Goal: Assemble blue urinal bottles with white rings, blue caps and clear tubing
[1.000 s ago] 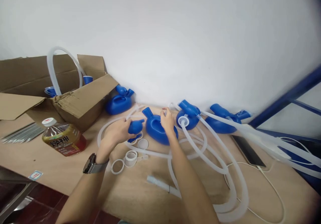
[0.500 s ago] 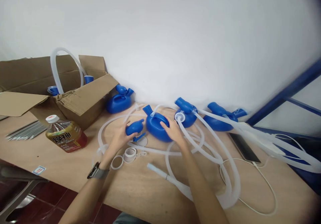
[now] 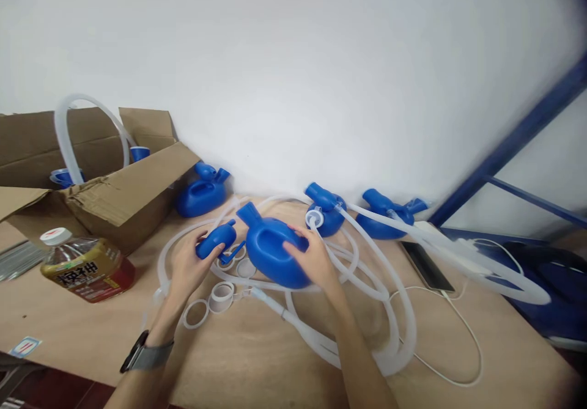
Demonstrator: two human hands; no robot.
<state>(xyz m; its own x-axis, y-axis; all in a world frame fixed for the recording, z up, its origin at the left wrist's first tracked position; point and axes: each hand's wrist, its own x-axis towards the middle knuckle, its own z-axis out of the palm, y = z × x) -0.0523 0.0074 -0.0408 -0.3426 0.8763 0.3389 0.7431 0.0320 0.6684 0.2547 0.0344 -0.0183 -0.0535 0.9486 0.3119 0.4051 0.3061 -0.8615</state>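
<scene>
A: What does the left hand hold?

B: A small blue bulb, gripped with the fingers half curled about it and the thumb across its near side. A thin blue strap shows just below it; a wristwatch is on the same arm.

A: And the right hand?

B: The blue jug, grasped at its right end, the fingers partly bent and the thumb beside the handle opening. The jug is over the middle of the worktop, between the two hands, its neck pointing up and left towards the back edge. Whether its base touches the worktop is hard to tell from this angle.

A: What surrounds them?

B: Nearer the front edge, a white collar lies beside a white ring, and a clear hose loops towards the right. Along the back edge stand three further jugs, one left of the held jug and two right of it.

A: And towards the corners?

B: At left, an open cardboard box behind a drink bottle; a number label at the front left edge; at right, a phone with its cable attached.
</scene>
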